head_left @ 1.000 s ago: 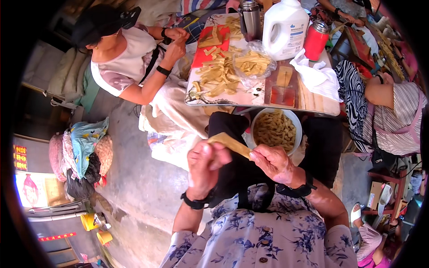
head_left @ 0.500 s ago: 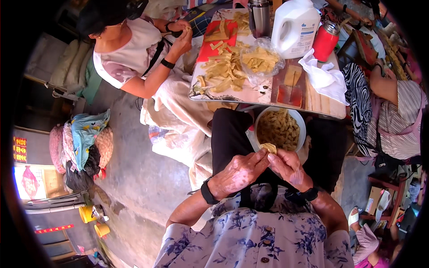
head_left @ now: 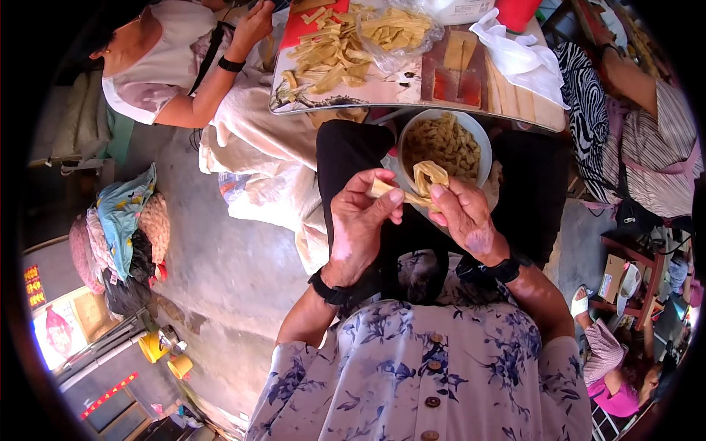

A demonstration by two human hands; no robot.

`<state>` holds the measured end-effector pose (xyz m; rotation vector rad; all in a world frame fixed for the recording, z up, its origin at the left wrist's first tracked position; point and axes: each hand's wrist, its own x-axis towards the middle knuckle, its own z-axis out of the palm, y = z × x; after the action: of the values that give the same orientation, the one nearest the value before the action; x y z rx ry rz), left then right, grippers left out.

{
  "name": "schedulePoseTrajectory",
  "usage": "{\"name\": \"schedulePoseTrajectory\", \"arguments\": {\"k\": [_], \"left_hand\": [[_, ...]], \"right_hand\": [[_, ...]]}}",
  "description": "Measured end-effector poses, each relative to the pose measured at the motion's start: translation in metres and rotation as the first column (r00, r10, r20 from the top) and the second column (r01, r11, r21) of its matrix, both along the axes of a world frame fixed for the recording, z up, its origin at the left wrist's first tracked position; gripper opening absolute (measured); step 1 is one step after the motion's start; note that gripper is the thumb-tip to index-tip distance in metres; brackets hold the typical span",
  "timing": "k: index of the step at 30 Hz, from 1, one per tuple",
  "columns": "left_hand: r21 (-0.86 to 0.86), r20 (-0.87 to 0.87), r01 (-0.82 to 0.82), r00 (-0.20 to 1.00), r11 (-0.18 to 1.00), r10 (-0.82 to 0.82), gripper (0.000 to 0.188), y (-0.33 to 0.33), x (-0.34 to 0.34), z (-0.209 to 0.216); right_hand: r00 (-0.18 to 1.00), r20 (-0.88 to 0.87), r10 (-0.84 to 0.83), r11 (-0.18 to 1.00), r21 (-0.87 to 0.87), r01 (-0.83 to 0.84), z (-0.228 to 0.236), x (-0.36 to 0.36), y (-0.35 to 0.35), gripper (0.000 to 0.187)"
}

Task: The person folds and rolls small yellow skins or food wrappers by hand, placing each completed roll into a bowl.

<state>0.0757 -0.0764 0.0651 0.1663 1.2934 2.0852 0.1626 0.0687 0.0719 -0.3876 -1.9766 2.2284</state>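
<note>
Snugly — yellow strip [head_left: 409, 195] in both hands [head_left: 358, 223] [head_left: 468, 217]

the tabletop [head_left: 390, 88] looks smooth and lightly glossy; on it lie a crinkled, shiny clear plastic bag [head_left: 434, 35] and a soft, matt white cloth [head_left: 518, 57]. on its near side, the bowl [head_left: 484, 153] seems smooth plastic, the folded strip [head_left: 434, 173] smooth, the floor [head_left: 228, 287] worn, matt concrete.

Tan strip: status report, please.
Left hand pinching one end. Right hand gripping the loop. Tan strip bent over. Filled pale bowl just beyond.
</note>
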Motion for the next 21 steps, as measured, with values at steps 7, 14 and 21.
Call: {"name": "schedulePoseTrajectory", "arguments": {"k": [7, 14, 21], "left_hand": [[0.089, 0.191, 0.017, 0.981, 0.996, -0.034, 0.024, 0.006, 0.003, -0.004], [-0.064, 0.019, 0.131, 0.991, 0.989, -0.13, 0.019, 0.005, 0.001, 0.0], [-0.171, -0.247, 0.183, 0.943, 0.968, -0.222, 0.016, 0.007, 0.005, 0.014]], "right_hand": [[0.991, -0.076, 0.112, 0.98, 0.172, -0.098, -0.009, 0.004, 0.001, 0.015], [0.983, -0.14, 0.117, 0.954, 0.292, -0.072, -0.019, 0.001, 0.002, 0.012], [0.981, -0.127, 0.148, 0.962, 0.246, -0.114, -0.019, 0.009, 0.004, 0.009]]}}
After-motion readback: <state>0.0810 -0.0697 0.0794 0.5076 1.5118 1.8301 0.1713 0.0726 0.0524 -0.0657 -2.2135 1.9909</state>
